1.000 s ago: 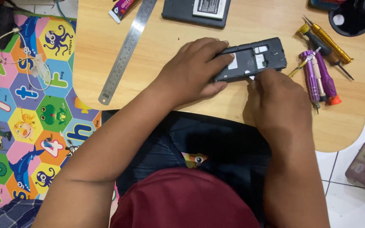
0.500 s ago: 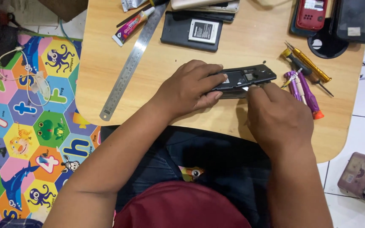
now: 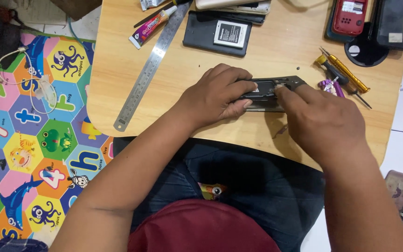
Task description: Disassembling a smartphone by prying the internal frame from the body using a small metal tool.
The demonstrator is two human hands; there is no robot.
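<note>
A black phone body (image 3: 266,91) with its back off lies tilted on edge over the wooden table (image 3: 117,70). My left hand (image 3: 215,95) grips its left end, thumb below and fingers on top. On the phone's right end rests my right hand (image 3: 323,121), its fingertips pressing into the open back. Whether this hand holds a small tool is hidden by the fingers.
A steel ruler (image 3: 152,63) and a glue tube (image 3: 149,26) lie at the left. A black phone with a battery (image 3: 218,33) sits behind. Screwdrivers (image 3: 343,74) lie at the right, near a red phone (image 3: 349,14). A colourful play mat (image 3: 29,140) covers the floor.
The phone body has been tipped from lying flat with its open back up onto its edge. Both hands stayed on it while the view shifted down and left.
</note>
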